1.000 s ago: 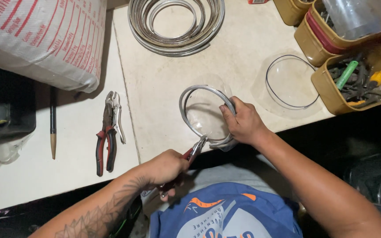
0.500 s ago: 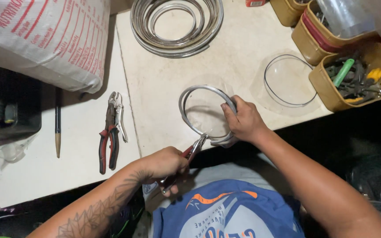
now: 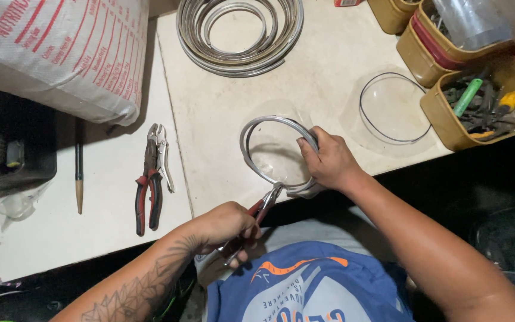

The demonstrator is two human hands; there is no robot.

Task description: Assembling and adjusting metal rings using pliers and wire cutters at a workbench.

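Observation:
My right hand (image 3: 328, 160) grips a round clear lid with a metal band rim (image 3: 257, 128) at its right side, holding it on the white table near the front edge. In my left hand (image 3: 219, 225) is a pair of red-handled pliers (image 3: 261, 207), and their jaws pinch the metal band at the lid's lower edge. Both hands stay close together above my blue shirt.
Red-handled pliers and locking pliers (image 3: 153, 176) lie left of the lid, beside a pencil (image 3: 79, 167). A coil of metal strip (image 3: 239, 33) sits at the back, a printed sack (image 3: 61, 50) at the left, a second clear lid (image 3: 391, 107) and tan tool boxes (image 3: 484, 107) at the right.
Almost nothing differs. Both hands keep their hold on the lid and the pliers, and only the view shifts slightly.

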